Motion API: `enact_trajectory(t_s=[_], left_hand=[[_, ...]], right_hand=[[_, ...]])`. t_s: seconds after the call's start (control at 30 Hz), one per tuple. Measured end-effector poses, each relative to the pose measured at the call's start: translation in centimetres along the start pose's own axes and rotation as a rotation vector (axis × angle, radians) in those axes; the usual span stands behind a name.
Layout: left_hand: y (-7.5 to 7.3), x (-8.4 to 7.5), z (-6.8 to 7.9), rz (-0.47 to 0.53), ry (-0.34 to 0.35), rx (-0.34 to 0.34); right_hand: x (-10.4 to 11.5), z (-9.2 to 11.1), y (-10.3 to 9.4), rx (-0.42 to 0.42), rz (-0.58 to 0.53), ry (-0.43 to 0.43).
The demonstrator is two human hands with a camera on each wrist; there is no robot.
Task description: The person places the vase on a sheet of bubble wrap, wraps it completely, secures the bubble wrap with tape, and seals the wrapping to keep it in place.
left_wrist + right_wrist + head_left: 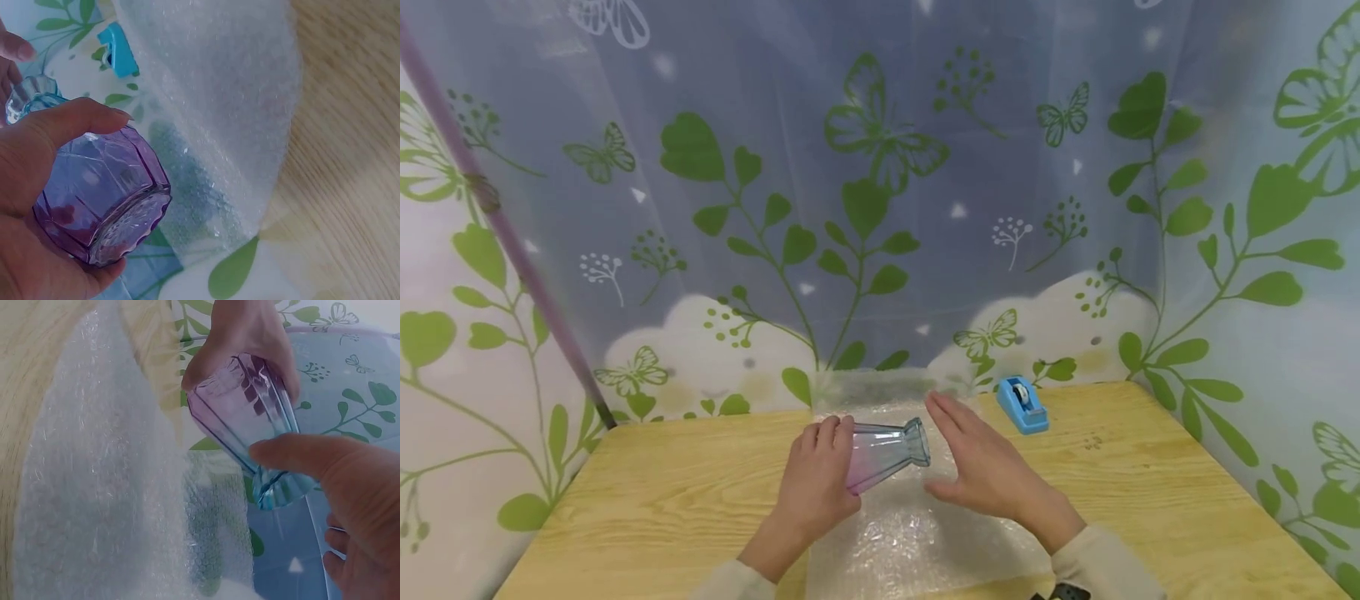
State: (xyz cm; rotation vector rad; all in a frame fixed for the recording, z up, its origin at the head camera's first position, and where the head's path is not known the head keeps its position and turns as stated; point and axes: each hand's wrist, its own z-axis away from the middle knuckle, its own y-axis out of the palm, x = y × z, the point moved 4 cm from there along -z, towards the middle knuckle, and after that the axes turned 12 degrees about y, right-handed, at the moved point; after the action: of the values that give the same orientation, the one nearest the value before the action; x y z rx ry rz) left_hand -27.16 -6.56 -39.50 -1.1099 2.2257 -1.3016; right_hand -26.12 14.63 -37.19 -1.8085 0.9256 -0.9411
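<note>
A faceted glass vase (pixel 886 452), pink-purple at its base and blue-green at the flared rim, lies sideways in the air above a sheet of bubble wrap (pixel 895 542). My left hand (pixel 817 467) grips its wide base end, thumb and fingers on opposite sides, as the left wrist view shows with the purple base (pixel 103 194) toward the camera. By the rim is my right hand (pixel 981 467), its fingers straight and its thumb apart from them. In the right wrist view that hand's thumb (pixel 294 453) overlaps the vase near its blue neck.
A blue tape dispenser (pixel 1022 406) stands at the back right of the wooden table (pixel 685 500). The bubble wrap runs from the front to the back edge and up against the patterned curtain (pixel 880 208). A thin pole (pixel 535 267) slants down at the left.
</note>
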Motion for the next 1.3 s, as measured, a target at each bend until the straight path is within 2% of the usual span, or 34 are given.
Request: enact_trajectory(t_s=[0.23, 0.47, 0.57, 0.73, 0.9, 1.07, 1.2, 1.3], left_hand=[[0.5, -0.9, 0.2, 0.006, 0.006, 0.043], [0.6, -1.7, 0.0, -0.047, 0.031, 0.071], [0.4, -2.2, -0.3, -0.072, 0.049, 0.078], [0.1, -3.1, -0.9, -0.086, 0.075, 0.091], [0.1, -4.1, -0.8, -0.100, 0.105, 0.086], [0.3, -4.5, -0.6, -0.125, 0.111, 0.068], [0.4, -4.4, -0.4, -0.084, 0.114, 0.045], [0.2, -4.2, -0.2, -0.020, 0.132, 0.021]], right_hand=[[2.2, 0.0, 0.2, -0.003, 0.122, -0.036], [3.5, -0.1, 1.2, 0.086, 0.212, -0.011], [3.5, -0.2, 1.6, 0.099, 0.243, 0.014], [3.8, -0.4, 2.0, 0.038, 0.315, 0.032], [3.9, -0.4, 2.2, -0.022, 0.365, 0.035], [3.5, -0.1, 2.5, -0.056, 0.373, -0.008], [3.2, 0.3, 2.2, -0.096, 0.366, -0.063], [2.9, 0.5, 1.7, -0.095, 0.336, -0.079]])
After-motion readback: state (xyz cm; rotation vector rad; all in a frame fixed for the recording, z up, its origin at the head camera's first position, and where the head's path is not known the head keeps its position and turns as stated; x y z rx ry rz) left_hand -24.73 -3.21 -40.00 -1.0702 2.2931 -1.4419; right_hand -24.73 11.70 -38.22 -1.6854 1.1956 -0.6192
